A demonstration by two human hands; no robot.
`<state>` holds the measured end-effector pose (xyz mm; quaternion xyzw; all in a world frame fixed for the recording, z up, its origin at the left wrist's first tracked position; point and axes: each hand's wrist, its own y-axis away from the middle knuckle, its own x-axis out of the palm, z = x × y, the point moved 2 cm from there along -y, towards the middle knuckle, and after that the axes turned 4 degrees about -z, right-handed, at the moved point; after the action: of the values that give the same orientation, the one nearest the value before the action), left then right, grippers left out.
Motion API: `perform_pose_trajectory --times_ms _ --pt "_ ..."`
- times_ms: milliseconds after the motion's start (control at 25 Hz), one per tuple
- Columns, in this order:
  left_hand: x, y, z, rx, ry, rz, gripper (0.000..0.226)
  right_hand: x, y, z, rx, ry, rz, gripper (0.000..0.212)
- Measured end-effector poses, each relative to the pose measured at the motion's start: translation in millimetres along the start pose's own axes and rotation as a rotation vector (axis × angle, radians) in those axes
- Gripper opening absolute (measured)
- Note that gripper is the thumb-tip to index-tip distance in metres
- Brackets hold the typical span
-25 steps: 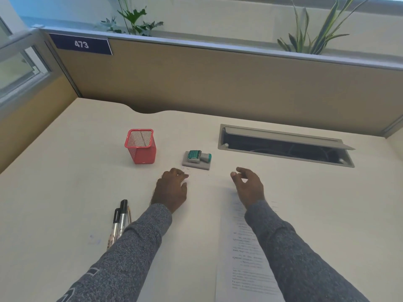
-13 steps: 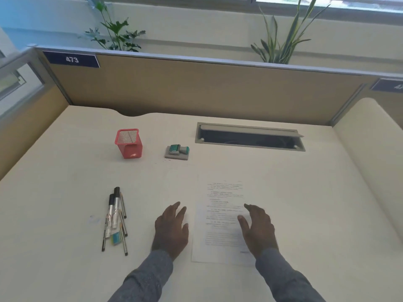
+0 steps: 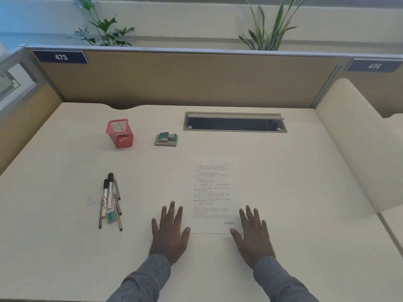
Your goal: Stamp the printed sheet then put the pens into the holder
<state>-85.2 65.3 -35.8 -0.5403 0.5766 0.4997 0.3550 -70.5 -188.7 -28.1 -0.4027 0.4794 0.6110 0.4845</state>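
Note:
A printed sheet [image 3: 212, 192] lies flat on the cream desk, its text upside down to me. My left hand [image 3: 170, 234] rests flat and empty beside the sheet's near left corner. My right hand [image 3: 254, 236] lies flat at the near right corner, its thumb touching the paper's edge. A green stamp [image 3: 167, 136] lies on a grey ink pad [image 3: 165, 143] beyond the sheet. The red mesh holder [image 3: 120, 132] stands left of the pad, with nothing visible inside. Several pens and two markers [image 3: 110, 199] lie in a loose bundle at the left.
An open grey cable slot [image 3: 235, 123] is cut into the desk at the back. Tan partition panels [image 3: 185, 79] wall the back and left side. A cream divider [image 3: 357, 144] rises at the right. Plants stand behind the partition.
Both hands have drawn back from near the ink pad to the sheet's near corners and spread flat. The view has pulled back and the whole sheet shows.

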Motion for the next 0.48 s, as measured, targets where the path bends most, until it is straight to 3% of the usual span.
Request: perform_pose_trajectory --times_ms 480 --pt "5.4 1.8 -18.1 0.005 -0.034 0.127 0.083 5.4 -8.5 8.4 -0.095 0.007 0.133 0.089"
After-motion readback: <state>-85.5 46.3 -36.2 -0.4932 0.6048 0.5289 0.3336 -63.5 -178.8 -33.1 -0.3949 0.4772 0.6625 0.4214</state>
